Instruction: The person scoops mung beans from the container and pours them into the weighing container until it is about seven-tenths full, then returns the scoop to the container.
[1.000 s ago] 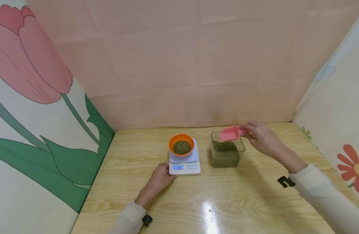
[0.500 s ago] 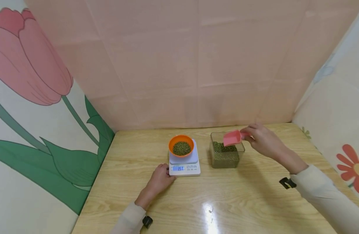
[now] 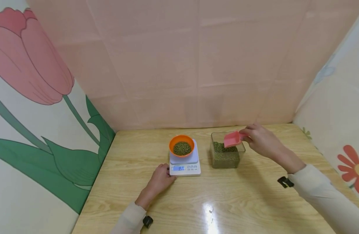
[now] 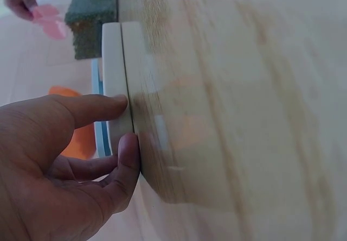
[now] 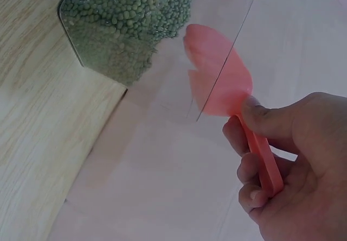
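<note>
In the head view, a white kitchen scale point(image 3: 184, 170) with a lit display bears an orange bowl point(image 3: 172, 143) of green mung beans point(image 3: 182, 148). My left hand point(image 3: 160, 178) holds the scale's near left corner; the left wrist view shows thumb and curled fingers point(image 4: 128, 157) against its edges. To the right stands a clear square container point(image 3: 225, 164), partly filled with mung beans point(image 5: 135, 13). My right hand point(image 3: 262, 140) grips a pink scoop point(image 3: 232, 139) by its handle, its head tilted within the container's rim above the beans. No beans show in the scoop.
All of this stands on a wood-grain table point(image 3: 179, 204), the scale and container near its back edge. Behind rises a pink cloth wall point(image 3: 197, 65). Walls with painted flowers point(image 3: 356, 169) flank both sides.
The pink scoop in my right hand has dipped lower into the container and shifted slightly right, with its head tilting downward. My left hand stays at the scale's corner.
</note>
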Demonstrator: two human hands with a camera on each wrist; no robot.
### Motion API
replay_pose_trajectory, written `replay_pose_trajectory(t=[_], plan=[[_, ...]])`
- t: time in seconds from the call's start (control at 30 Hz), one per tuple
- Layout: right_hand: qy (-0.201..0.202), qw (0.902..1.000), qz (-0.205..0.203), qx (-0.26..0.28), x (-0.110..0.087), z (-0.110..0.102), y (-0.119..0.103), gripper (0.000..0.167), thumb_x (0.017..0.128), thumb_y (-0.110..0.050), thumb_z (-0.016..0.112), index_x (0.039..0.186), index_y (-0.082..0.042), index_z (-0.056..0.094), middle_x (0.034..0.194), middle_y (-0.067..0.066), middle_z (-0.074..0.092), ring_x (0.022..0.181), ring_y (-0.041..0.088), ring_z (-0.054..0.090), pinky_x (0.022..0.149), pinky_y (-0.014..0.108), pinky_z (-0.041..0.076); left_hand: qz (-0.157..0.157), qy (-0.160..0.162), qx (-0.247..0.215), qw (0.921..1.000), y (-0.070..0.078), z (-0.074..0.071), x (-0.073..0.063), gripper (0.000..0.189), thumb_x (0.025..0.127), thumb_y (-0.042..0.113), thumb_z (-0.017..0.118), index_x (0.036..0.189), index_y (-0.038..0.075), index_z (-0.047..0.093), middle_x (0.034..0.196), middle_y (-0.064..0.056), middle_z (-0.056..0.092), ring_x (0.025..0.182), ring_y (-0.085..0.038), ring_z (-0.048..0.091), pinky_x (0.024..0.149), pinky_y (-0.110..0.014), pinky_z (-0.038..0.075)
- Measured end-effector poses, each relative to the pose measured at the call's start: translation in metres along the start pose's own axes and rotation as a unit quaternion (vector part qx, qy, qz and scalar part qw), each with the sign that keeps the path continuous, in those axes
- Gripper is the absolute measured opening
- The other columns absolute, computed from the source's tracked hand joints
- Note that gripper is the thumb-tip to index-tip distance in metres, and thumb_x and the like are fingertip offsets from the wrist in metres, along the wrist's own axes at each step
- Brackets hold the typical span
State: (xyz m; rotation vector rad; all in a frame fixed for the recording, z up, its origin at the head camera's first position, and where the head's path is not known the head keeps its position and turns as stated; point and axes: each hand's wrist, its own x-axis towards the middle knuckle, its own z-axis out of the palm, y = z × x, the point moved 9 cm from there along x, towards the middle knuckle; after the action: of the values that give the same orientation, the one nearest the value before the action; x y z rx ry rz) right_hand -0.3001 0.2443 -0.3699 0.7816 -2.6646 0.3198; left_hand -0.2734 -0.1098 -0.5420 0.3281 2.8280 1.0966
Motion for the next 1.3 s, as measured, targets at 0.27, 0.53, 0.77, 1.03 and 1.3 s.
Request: replay_pose_trajectory(t=[0.27, 0.53, 0.77, 1.03, 1.3], plan=[[-0.012, 0.9997, -0.009, -0.018, 0.005, 0.002, -0.008, 0.022, 0.090, 0.004, 0.076, 0.112, 0.003, 0.079, 0.099, 0.016, 0.073, 0.092, 0.036, 0.069, 0.082, 0.056, 0.058, -0.003, -0.002, -0.009, 1.0000, -0.002, 0.000, 0.001, 0.038, 0.090, 0.014, 0.084, 0.117, -0.006, 0.066, 0.100, -0.011, 0.061, 0.084, -0.014, 0.060, 0.070, -0.024, 0.055], [-0.008, 0.9986, -0.030, -0.041, 0.009, 0.004, -0.013, 0.020, 0.087, 0.003, 0.078, 0.107, 0.000, 0.080, 0.090, 0.013, 0.071, 0.084, 0.033, 0.066, 0.075, 0.053, 0.057, -0.005, -0.007, -0.012, 0.9999, -0.002, 0.001, 0.001, 0.039, 0.090, 0.015, 0.083, 0.118, -0.007, 0.066, 0.100, -0.010, 0.060, 0.084, -0.014, 0.060, 0.069, -0.023, 0.054], [0.007, 0.9960, -0.056, -0.069, 0.012, 0.004, -0.021, 0.017, 0.083, 0.003, 0.083, 0.099, -0.002, 0.080, 0.084, 0.011, 0.069, 0.080, 0.031, 0.062, 0.074, 0.050, 0.057, -0.004, -0.008, -0.014, 0.9999, -0.002, 0.000, 0.001, 0.039, 0.091, 0.015, 0.083, 0.118, -0.007, 0.066, 0.099, -0.010, 0.060, 0.083, -0.014, 0.059, 0.069, -0.023, 0.054], [-0.005, 0.9916, -0.054, -0.118, 0.018, 0.005, -0.030, 0.024, 0.076, 0.008, 0.083, 0.098, -0.001, 0.080, 0.086, 0.013, 0.069, 0.082, 0.031, 0.059, 0.073, 0.045, 0.056, -0.006, -0.008, -0.014, 0.9998, -0.003, 0.001, 0.001, 0.040, 0.091, 0.015, 0.083, 0.120, -0.007, 0.066, 0.101, -0.009, 0.060, 0.086, -0.015, 0.061, 0.071, -0.023, 0.056], [-0.019, 0.9862, -0.057, -0.154, 0.020, 0.011, -0.035, 0.025, 0.070, 0.010, 0.085, 0.092, -0.001, 0.080, 0.084, 0.013, 0.067, 0.078, 0.029, 0.054, 0.071, 0.041, 0.052, -0.004, -0.009, -0.020, 0.9998, -0.002, 0.001, 0.001, 0.040, 0.091, 0.014, 0.082, 0.120, -0.008, 0.065, 0.102, -0.010, 0.061, 0.087, -0.015, 0.061, 0.072, -0.024, 0.056]])
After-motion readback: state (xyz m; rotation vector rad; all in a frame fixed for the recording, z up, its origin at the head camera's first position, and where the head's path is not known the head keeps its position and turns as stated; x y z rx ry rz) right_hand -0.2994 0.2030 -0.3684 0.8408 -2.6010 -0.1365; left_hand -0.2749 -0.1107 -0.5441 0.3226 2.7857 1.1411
